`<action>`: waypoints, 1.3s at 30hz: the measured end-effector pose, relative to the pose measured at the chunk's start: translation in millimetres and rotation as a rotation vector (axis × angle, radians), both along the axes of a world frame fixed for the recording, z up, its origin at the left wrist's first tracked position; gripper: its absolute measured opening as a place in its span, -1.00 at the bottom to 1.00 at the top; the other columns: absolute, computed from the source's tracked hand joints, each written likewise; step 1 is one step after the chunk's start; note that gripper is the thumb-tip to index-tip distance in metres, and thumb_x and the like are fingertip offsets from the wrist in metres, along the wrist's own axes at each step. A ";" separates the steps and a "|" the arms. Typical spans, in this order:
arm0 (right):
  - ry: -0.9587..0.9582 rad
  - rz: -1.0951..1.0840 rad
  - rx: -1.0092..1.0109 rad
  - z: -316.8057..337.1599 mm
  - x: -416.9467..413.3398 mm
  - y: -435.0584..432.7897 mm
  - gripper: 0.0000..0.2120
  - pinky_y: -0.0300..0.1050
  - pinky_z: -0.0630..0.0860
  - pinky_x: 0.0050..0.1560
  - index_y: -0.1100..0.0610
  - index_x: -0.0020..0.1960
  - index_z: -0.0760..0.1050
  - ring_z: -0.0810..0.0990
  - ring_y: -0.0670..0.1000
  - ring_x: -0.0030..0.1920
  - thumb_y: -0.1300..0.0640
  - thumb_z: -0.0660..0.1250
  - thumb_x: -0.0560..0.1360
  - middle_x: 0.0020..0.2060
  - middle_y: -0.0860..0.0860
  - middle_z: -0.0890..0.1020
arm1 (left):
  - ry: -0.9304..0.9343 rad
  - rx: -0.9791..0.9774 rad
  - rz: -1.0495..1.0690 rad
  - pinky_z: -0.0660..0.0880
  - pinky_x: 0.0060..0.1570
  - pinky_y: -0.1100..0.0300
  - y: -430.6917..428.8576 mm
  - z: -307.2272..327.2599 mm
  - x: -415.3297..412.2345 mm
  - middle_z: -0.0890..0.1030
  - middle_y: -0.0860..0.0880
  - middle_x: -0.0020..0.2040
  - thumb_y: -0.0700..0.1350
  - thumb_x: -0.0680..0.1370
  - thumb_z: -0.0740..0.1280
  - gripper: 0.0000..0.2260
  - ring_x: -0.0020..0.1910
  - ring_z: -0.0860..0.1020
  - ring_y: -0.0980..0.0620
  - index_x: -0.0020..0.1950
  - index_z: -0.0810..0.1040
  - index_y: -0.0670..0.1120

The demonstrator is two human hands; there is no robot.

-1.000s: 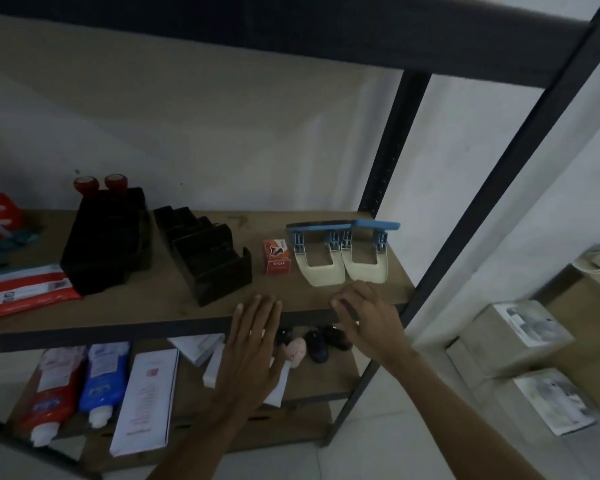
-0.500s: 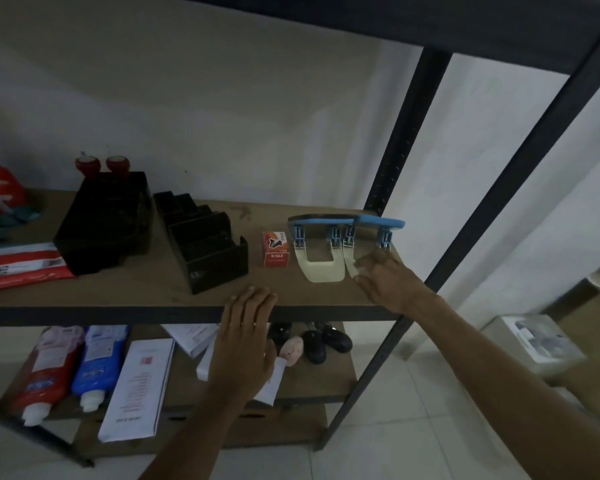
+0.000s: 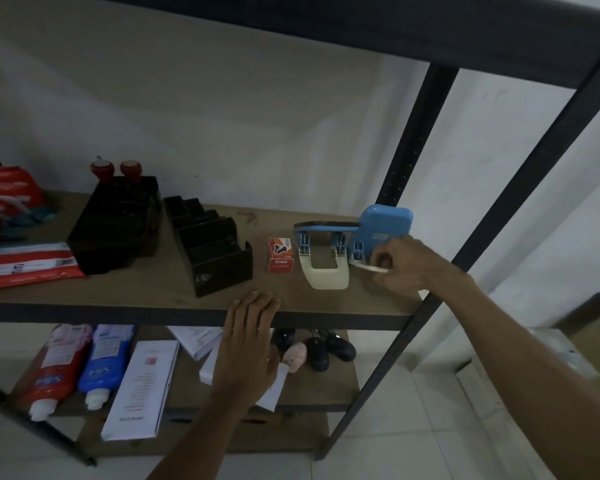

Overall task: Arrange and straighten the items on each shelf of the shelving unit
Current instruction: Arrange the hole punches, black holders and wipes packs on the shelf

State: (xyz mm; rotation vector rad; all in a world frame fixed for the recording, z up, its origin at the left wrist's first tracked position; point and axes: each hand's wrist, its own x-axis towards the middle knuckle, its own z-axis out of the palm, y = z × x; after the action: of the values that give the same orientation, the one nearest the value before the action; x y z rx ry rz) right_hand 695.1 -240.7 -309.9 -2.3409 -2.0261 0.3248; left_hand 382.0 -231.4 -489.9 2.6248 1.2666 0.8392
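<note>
- Though flat half a second ago, now tilted up on the shelf [image 3: 160, 292]: blue hole punch [image 3: 385, 225], far right of the staple box [image 3: 280, 254], cream base pinched in the curled right hand [image 3: 406, 268].
- Just right of the staple box: second hole punch [image 3: 321, 261], flat, untouched.
- In front of the staple box: left hand [image 3: 250, 341], fingers straight, empty, on the shelf edge.
- Likely mid-straightening, not yet set down.

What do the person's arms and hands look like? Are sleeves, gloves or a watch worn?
Both arms are bare as far as they show; no sleeve comes into view. The left hand and the right hand wear no gloves, and no watch or bracelet shows on either wrist. The light is too dim to rule out a thin ring.
</note>
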 end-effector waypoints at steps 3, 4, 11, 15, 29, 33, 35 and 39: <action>-0.138 -0.044 0.133 22.3 2.6 9.6 -0.92 0.01 0.58 -0.12 -0.06 -0.11 0.53 0.59 0.06 -0.15 0.08 0.39 0.42 -0.16 0.00 0.59 | -0.007 0.003 0.005 0.23 0.53 -0.17 -0.5 -0.4 1.2 0.33 -0.10 0.54 -0.01 0.34 0.59 -0.16 0.57 0.24 -0.11 0.53 0.28 -0.07; -0.171 -0.064 0.165 28.1 4.0 13.8 -0.92 0.03 0.58 -0.12 -0.04 -0.15 0.50 0.59 0.12 -0.14 0.12 0.36 0.42 -0.16 0.03 0.57 | -0.009 0.006 0.004 0.22 0.53 -0.17 -0.8 -0.4 1.3 0.33 -0.10 0.54 -0.02 0.34 0.59 -0.16 0.57 0.25 -0.12 0.53 0.27 -0.07; -0.072 -0.160 0.286 50.2 18.3 47.0 -0.91 0.11 0.57 -0.02 0.06 -0.18 0.43 0.58 0.28 -0.04 0.22 0.22 0.46 -0.05 0.17 0.59 | -0.037 -0.002 0.003 0.14 0.57 -0.12 -3.2 0.4 2.2 0.30 -0.06 0.55 -0.04 0.39 0.55 -0.21 0.59 0.19 -0.07 0.55 0.27 -0.06; -0.022 -0.159 0.305 50.3 26.4 65.1 -0.90 0.07 0.53 -0.02 0.13 0.00 0.44 0.57 0.27 0.01 0.23 0.16 0.53 0.04 0.22 0.60 | -0.030 -0.005 -0.006 0.16 0.57 -0.13 -3.6 1.8 2.3 0.30 -0.05 0.56 -0.04 0.40 0.53 -0.22 0.60 0.18 -0.06 0.55 0.25 -0.05; -0.066 -0.186 0.386 24.4 20.0 90.3 -0.27 0.27 0.34 0.43 0.12 0.57 0.24 0.25 0.30 0.48 0.19 0.31 0.41 0.48 0.23 0.32 | -0.056 0.030 0.000 0.17 0.55 -0.19 -1.4 -2.5 4.7 0.32 -0.08 0.55 -0.02 0.38 0.48 -0.24 0.59 0.19 -0.10 0.53 0.29 -0.09; 0.100 0.072 0.794 -20.5 -55.4 21.3 -0.89 0.01 0.54 0.16 0.12 0.05 0.53 0.41 -0.03 0.16 0.20 0.34 0.53 0.20 0.05 0.46 | -0.065 0.027 0.014 0.20 0.53 -0.20 -1.7 -1.0 7.6 0.34 -0.08 0.52 0.00 0.36 0.50 -0.24 0.58 0.21 -0.10 0.52 0.33 -0.10; 0.095 0.125 0.767 -41.1 -71.5 8.1 -0.92 -0.08 0.52 0.21 0.09 0.01 0.59 0.40 -0.06 0.25 0.18 0.42 0.52 0.35 0.06 0.42 | -0.057 0.030 0.021 0.19 0.53 -0.19 -1.6 -0.6 7.9 0.33 -0.08 0.53 -0.02 0.37 0.50 -0.26 0.58 0.20 -0.09 0.51 0.33 -0.10; 0.062 0.081 0.826 -62.1 -69.6 8.0 -0.70 -0.14 0.45 0.29 0.13 0.22 0.56 0.28 0.08 0.46 0.18 0.42 0.50 0.47 0.16 0.29 | -0.047 0.038 0.021 0.18 0.54 -0.18 -3.4 0.2 6.1 0.33 -0.07 0.53 -0.03 0.37 0.52 -0.24 0.58 0.21 -0.09 0.51 0.32 -0.09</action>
State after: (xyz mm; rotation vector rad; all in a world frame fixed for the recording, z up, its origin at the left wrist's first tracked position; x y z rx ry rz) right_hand 625.5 -232.7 -372.0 -1.7078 -1.7424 -0.3725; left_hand 388.1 -234.8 -489.7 2.6087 1.2807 0.9314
